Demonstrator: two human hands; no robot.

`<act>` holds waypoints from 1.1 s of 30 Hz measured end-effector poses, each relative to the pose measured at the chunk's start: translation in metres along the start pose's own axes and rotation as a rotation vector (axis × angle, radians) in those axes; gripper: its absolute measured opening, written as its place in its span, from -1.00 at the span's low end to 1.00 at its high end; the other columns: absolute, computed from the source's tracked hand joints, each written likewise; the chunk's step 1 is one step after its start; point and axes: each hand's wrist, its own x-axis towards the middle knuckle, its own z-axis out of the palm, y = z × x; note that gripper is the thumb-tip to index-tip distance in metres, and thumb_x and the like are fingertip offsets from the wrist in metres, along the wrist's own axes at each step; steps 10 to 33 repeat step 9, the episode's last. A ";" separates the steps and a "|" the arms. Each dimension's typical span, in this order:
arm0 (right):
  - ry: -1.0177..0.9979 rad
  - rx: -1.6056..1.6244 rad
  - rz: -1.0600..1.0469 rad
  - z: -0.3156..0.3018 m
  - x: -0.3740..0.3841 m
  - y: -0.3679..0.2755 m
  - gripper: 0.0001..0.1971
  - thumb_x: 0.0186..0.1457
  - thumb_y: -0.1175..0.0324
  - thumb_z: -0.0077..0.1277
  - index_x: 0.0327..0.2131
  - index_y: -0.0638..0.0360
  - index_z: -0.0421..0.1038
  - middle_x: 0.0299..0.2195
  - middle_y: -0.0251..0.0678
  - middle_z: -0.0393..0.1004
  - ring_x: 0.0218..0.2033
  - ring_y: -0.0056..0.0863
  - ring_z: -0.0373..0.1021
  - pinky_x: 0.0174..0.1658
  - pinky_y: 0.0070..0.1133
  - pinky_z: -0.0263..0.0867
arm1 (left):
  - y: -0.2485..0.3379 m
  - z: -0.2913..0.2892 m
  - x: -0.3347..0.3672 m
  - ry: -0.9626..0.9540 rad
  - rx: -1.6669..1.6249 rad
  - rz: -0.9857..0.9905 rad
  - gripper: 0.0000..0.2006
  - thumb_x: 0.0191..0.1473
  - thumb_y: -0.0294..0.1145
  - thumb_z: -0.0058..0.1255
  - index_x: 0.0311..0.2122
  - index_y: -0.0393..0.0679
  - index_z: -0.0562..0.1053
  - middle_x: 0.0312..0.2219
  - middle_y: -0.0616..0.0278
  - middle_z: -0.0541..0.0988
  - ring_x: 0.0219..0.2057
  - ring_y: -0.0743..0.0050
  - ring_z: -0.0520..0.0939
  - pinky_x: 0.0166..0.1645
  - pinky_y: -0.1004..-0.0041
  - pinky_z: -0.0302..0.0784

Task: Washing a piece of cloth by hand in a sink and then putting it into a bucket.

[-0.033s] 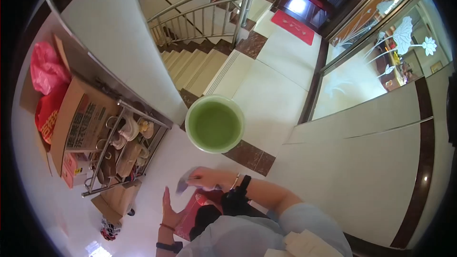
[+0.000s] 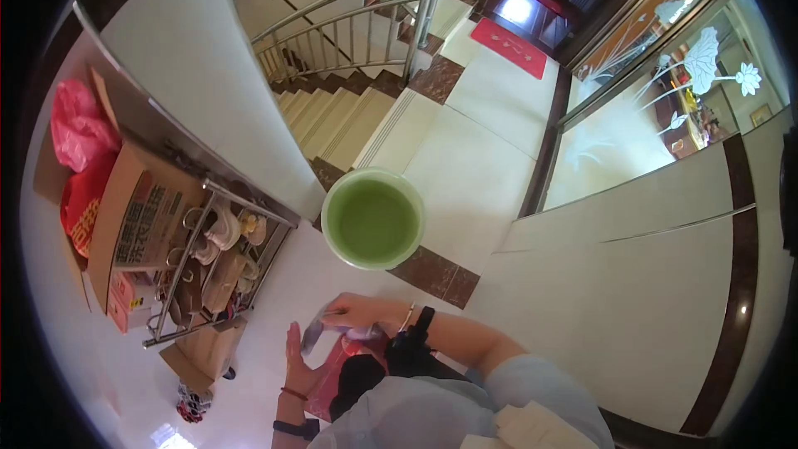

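My right hand (image 2: 359, 311) is closed, its fingers bent around a greyish thing, perhaps cloth (image 2: 312, 336); its exact kind cannot be made out. The grey end hangs from the fingertips toward my left hand (image 2: 302, 366). That hand is held upright with its fingers stretched out and nothing in it. Below both hands is a red patterned surface (image 2: 329, 384), partly covered by my legs and clothing. Just beyond my right hand stands a round pale-green tub (image 2: 374, 263) with greenish inside.
On the left is a metal shoe rack (image 2: 176, 283) with several shoes. A cardboard box (image 2: 125, 199) holding red bags sits on it. A lower carton (image 2: 204, 353) lies nearby. Stairs with a railing (image 2: 357, 21) go down ahead; a red doormat (image 2: 509, 47) lies far right.
The grey thing has swung a little down and left, closer to my left palm, and looks less blurred. My right hand has shifted slightly left with it.
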 end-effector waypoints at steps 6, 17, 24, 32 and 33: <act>0.470 -0.223 0.086 -0.047 0.015 0.058 -0.51 -0.02 0.03 -0.04 -0.19 0.30 0.36 -0.53 -0.29 0.47 -0.45 -0.39 0.39 -0.29 -0.54 0.28 | -0.043 0.007 0.030 -0.302 -0.389 -0.436 -0.83 -0.10 -0.51 -0.05 -0.32 -0.24 0.44 -0.52 0.19 0.52 -0.43 0.63 0.49 -0.36 0.53 0.41; 0.879 -0.286 0.387 -0.053 -0.008 0.263 -0.74 -0.05 0.32 -0.12 -0.31 0.31 0.38 -0.39 -0.10 0.43 -0.29 -0.31 0.39 -0.23 -0.48 0.31 | -0.068 0.044 0.098 -0.489 -0.631 -0.485 -0.74 -0.08 -0.53 -0.08 -0.19 -0.22 0.41 -0.41 0.17 0.52 -0.37 0.54 0.51 -0.25 0.58 0.42; 0.879 -0.286 0.387 -0.053 -0.008 0.263 -0.74 -0.05 0.32 -0.12 -0.31 0.31 0.38 -0.39 -0.10 0.43 -0.29 -0.31 0.39 -0.23 -0.48 0.31 | -0.068 0.044 0.098 -0.489 -0.631 -0.485 -0.74 -0.08 -0.53 -0.08 -0.19 -0.22 0.41 -0.41 0.17 0.52 -0.37 0.54 0.51 -0.25 0.58 0.42; 0.879 -0.286 0.387 -0.053 -0.008 0.263 -0.74 -0.05 0.32 -0.12 -0.31 0.31 0.38 -0.39 -0.10 0.43 -0.29 -0.31 0.39 -0.23 -0.48 0.31 | -0.068 0.044 0.098 -0.489 -0.631 -0.485 -0.74 -0.08 -0.53 -0.08 -0.19 -0.22 0.41 -0.41 0.17 0.52 -0.37 0.54 0.51 -0.25 0.58 0.42; 0.879 -0.286 0.387 -0.053 -0.008 0.263 -0.74 -0.05 0.32 -0.12 -0.31 0.31 0.38 -0.39 -0.10 0.43 -0.29 -0.31 0.39 -0.23 -0.48 0.31 | -0.068 0.044 0.098 -0.489 -0.631 -0.485 -0.74 -0.08 -0.53 -0.08 -0.19 -0.22 0.41 -0.41 0.17 0.52 -0.37 0.54 0.51 -0.25 0.58 0.42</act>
